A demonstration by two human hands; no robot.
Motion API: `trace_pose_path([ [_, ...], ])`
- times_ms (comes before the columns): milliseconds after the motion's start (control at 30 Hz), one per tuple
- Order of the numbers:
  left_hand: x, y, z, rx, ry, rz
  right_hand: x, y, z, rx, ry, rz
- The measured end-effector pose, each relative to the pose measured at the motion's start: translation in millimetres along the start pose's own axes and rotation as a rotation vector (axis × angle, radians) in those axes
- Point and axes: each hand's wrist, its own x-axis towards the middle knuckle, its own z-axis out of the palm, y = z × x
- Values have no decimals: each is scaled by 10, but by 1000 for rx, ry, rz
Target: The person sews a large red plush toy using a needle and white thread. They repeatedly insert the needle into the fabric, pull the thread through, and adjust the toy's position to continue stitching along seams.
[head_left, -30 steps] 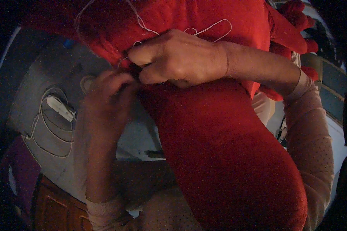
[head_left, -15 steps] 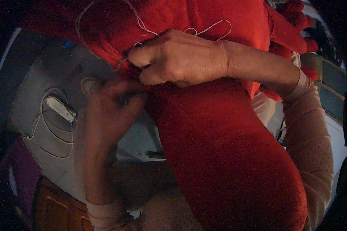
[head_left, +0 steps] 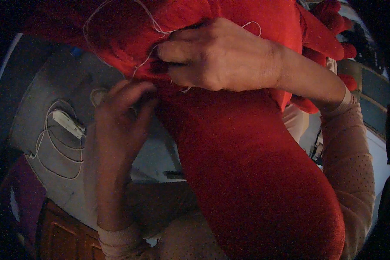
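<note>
By the left edge of the red fabric [head_left: 255, 147], I see left hand [head_left: 125, 108] half-curled, right hand [head_left: 221, 56] curled tighter; can't tell their holds.

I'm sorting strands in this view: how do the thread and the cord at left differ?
The white thread looks much thinner; the pale cord looks thicker. The thread runs over red fabric, while the cord lies on a grey surface. Both are pale and curve in loops.

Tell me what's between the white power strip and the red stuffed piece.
In the head view: the left hand, then a patch of grey surface before the red stuffed piece.
</note>
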Motion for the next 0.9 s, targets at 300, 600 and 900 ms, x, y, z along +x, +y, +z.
trace_pose_path([
  [300, 55, 44, -37, 195, -115, 73, 48, 103, 8, 188, -38, 43],
  [600, 71, 46, -19, 315, -108, 123, 61, 149, -71, 258, -52, 55],
  [900, 89, 23, 19, 362, -124, 175, 52, 149, -35, 269, -43, 43],
])
